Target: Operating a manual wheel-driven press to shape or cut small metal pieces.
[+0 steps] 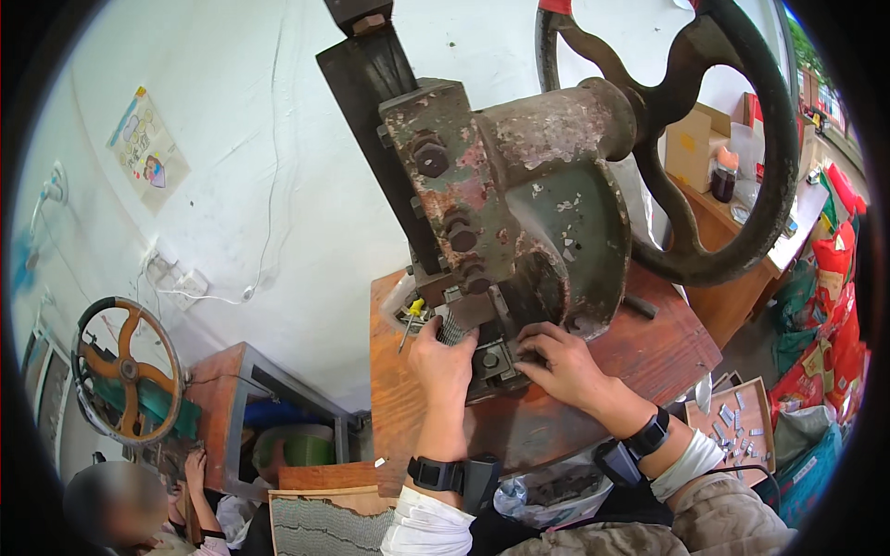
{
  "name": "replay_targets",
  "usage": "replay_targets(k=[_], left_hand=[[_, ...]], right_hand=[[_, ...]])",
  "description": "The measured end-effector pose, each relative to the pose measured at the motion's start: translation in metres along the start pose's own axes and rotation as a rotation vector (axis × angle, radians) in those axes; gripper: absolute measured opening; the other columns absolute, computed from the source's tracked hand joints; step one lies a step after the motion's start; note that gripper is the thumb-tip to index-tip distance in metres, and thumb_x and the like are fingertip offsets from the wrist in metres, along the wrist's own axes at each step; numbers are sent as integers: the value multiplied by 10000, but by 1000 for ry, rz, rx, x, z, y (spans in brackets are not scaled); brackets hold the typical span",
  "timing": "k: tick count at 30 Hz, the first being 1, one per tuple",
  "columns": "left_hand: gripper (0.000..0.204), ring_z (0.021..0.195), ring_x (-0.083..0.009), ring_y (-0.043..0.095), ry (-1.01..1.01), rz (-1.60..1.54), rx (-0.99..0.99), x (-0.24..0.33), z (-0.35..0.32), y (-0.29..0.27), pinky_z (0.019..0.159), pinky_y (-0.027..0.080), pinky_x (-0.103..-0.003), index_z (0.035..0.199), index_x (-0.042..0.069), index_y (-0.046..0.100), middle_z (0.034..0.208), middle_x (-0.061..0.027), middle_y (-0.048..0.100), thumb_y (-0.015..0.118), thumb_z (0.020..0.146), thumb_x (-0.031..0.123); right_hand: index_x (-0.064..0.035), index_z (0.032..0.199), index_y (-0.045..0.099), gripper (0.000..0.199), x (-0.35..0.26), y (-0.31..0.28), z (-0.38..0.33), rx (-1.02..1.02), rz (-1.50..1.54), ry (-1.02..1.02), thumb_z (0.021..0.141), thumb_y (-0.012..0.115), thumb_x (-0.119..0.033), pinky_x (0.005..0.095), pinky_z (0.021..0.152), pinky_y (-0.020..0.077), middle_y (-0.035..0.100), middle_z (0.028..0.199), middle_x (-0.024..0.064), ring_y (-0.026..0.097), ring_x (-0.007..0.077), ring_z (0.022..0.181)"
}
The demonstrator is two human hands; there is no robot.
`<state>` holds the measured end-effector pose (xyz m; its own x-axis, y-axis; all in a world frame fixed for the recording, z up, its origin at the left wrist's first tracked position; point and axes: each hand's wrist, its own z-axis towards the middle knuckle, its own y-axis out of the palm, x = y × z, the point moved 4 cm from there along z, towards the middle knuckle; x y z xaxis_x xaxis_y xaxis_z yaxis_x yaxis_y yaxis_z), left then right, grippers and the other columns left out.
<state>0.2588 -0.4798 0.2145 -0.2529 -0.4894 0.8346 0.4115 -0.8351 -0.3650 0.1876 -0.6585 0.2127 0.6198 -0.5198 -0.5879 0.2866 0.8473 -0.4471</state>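
Observation:
In front of me stands a worn, paint-chipped hand press (519, 185) with a big dark handwheel (681, 139). My left hand (442, 363) is at the left of its die, thumb and fingers closed on a ribbed grey metal piece (451, 331) under the ram (471, 311). My right hand (564, 368) rests at the right of the bolted metal die block (493, 361), fingers bent and pressed together. Whatever lies between those fingertips is too small to make out. The die block sits on a reddish wooden bench top (519, 422).
A yellow-handled screwdriver (413, 318) leans by a container left of the press. Below are a tray of rows of grey metal pieces (324, 524), a plastic bag (556, 496) and a box of small metal parts (758, 408). Another person (116, 505) works at a second wheel (128, 369).

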Motion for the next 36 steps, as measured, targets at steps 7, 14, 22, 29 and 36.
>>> replay_targets(k=[7,14,22,29,36], left_hand=[[505,902,-359,602,148,370,-75,30,-7,18,797,459,-421,1064,-29,591,954,-231,630,738,659,234],[367,774,-273,644,52,-97,-295,23,-22,-1,714,489,-352,1146,-13,551,879,-212,655,577,804,117],[343,899,-282,610,177,-52,-274,-25,10,7,806,459,-364,1162,52,574,957,-156,650,543,820,72],[403,1166,-391,400,133,127,-240,-16,-6,12,976,315,-469,1249,114,503,1208,-253,453,518,847,102],[386,1099,-393,459,98,-55,-351,-37,8,21,949,379,-403,1223,98,536,1165,-245,502,528,838,80]], right_hand=[[-50,837,608,159,-10,-17,-23,108,-58,-142,698,684,-54,385,776,482,578,1014,113,557,313,910],[-60,861,616,207,1,-24,-28,138,-151,-101,683,711,-104,406,821,454,566,1025,120,514,329,971],[-42,875,624,366,-7,12,32,81,-267,-113,614,759,-260,395,748,467,562,961,133,526,316,895],[-13,1063,582,604,0,18,37,93,-229,14,584,792,-313,433,835,457,547,1064,180,517,369,1018],[8,1140,543,719,13,32,47,27,-156,249,562,824,-314,411,906,430,527,1155,199,495,372,1081]])
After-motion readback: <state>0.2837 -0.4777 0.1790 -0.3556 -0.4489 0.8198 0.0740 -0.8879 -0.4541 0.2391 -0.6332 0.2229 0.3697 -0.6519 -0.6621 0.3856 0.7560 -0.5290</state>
